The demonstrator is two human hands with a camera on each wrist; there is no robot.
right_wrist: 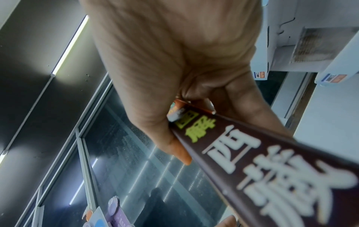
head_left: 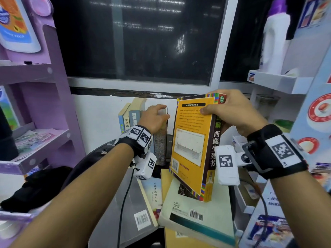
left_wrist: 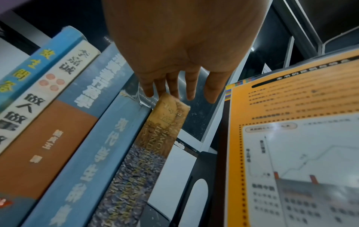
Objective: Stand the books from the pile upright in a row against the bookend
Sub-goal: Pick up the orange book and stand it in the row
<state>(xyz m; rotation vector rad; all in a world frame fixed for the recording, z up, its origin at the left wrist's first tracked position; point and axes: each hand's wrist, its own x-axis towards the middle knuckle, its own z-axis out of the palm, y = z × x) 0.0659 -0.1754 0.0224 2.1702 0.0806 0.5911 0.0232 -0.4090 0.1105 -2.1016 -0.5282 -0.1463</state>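
Several books stand upright in a row [head_left: 129, 116] against the white wall. My left hand [head_left: 155, 114] rests on top of the rightmost one, a speckled grey book [head_left: 160, 140]; in the left wrist view its fingers [left_wrist: 191, 87] lie nearly straight over that book's tan spine top [left_wrist: 169, 113]. A black bookend [left_wrist: 186, 193] with an oval hole stands just right of it. My right hand [head_left: 227, 108] grips the top corner of a yellow book [head_left: 189, 140] with a dark spine [right_wrist: 272, 161], holding it upright and tilted above the pile [head_left: 197, 208].
A purple shelf unit [head_left: 44, 104] stands at the left. A white shelf [head_left: 279, 83] with a white bottle [head_left: 275, 42] is at the right. A dark window [head_left: 134, 42] is behind. A black cable [head_left: 125, 203] hangs from my left wrist.
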